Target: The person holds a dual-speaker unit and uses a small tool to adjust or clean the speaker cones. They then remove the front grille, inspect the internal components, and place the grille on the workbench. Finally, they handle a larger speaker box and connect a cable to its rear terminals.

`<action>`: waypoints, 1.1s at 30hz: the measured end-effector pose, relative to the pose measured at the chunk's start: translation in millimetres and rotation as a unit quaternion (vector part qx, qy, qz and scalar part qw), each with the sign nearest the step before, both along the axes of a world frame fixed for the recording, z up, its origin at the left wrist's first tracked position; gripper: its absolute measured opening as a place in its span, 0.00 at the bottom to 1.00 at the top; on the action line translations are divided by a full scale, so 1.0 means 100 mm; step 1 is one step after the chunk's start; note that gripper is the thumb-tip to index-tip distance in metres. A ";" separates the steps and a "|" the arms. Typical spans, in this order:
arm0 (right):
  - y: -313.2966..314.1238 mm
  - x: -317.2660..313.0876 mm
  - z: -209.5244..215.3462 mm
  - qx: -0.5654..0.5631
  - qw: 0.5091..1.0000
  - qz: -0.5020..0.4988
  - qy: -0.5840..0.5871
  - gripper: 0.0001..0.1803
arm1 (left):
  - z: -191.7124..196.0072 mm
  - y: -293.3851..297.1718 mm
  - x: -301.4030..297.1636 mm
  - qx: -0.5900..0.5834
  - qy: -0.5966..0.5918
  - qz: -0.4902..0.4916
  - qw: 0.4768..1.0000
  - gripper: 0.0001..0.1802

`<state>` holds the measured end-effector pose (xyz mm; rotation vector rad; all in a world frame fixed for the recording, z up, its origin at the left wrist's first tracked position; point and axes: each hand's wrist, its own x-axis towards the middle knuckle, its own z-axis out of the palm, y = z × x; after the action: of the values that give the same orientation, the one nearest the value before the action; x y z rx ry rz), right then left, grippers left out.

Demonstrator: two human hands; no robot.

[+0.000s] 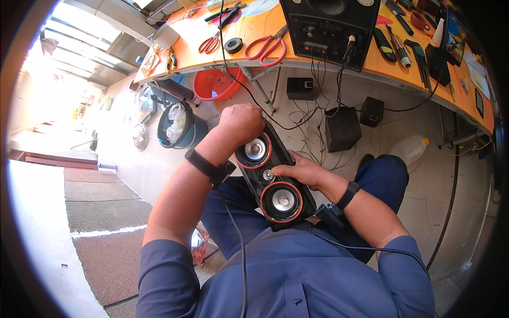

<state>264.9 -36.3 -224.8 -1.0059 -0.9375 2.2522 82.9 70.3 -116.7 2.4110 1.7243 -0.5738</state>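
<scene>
A black speaker box (271, 183) with two red-ringed silver cones and a small silver centre piece rests on my lap, front face up. My left hand (241, 122) is closed over its far end. My right hand (299, 169) grips its right side, thumb lying on the front near the centre piece. Both wrists wear black bands with a cable running down from each.
An orange workbench (265, 26) ahead carries a black amplifier (328, 26), red scissors (268, 47), black tape, pliers and screwdrivers. Under it: a red basin (214, 85), a lined bin (177, 124), black boxes (342, 129), loose wires and a white jug (409, 149).
</scene>
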 end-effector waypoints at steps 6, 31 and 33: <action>-0.01 0.00 0.01 -0.002 1.000 -0.004 0.007 0.39 | 0.05 -0.01 -0.01 0.005 -0.029 -0.003 1.000 0.16; 0.22 -0.60 0.02 0.003 0.998 0.031 -0.051 0.54 | 0.01 0.19 -0.61 -0.022 -0.041 0.019 0.999 0.16; 0.27 -0.71 0.03 -0.003 0.997 0.050 -0.051 0.59 | -0.04 0.24 -0.75 -0.034 -0.046 0.011 0.998 0.16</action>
<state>193.7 -9.2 -222.0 -1.1086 -1.0468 2.3038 8.0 94.5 -120.9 2.3304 1.6643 -0.5021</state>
